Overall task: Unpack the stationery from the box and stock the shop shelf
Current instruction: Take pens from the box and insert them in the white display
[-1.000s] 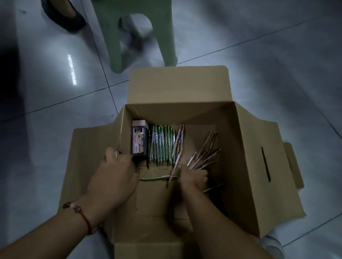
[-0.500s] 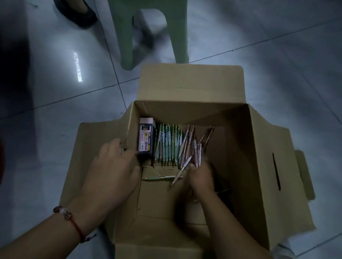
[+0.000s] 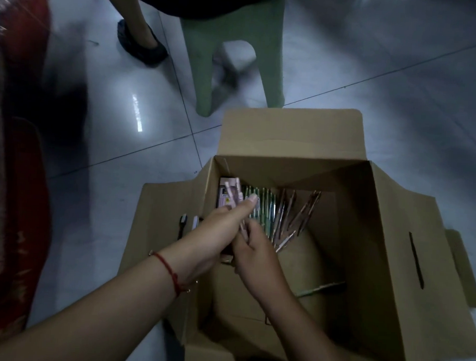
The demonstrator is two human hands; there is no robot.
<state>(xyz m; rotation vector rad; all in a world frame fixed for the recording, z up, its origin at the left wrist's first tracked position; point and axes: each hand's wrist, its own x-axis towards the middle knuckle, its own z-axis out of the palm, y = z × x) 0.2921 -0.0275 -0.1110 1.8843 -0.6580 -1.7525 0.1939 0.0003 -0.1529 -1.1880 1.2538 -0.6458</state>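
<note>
Both forearms reach forward over the open cardboard box (image 3: 364, 267), which sits on the tiled floor (image 3: 399, 78) with its four flaps folded out. The left hand (image 3: 221, 228), a red string bracelet (image 3: 170, 273) at its wrist, is curled round a small bunch of pink pens (image 3: 232, 196), thumb stretched along them; the pens angle up and away over the box's left wall. The right hand (image 3: 255, 252) meets it just below, fingers pinching the lower ends of the same bunch.

Inside the box, against the far wall, lie one dark packet (image 3: 222, 198) in the left corner, a row of green pens (image 3: 263, 203) too blurred to count, and roughly eight loose brown pens (image 3: 298, 218) fanned to the right. One more green pen (image 3: 322, 289) lies alone nearer the body. Two small dark-and-white items (image 3: 182, 224) rest on the left flap; what they are I cannot tell.

Beyond the box stands one green plastic stool (image 3: 232, 43), touching the far flap, with another person's foot (image 3: 142, 42) beside it. Red fabric (image 3: 13, 170) fills the left edge.
</note>
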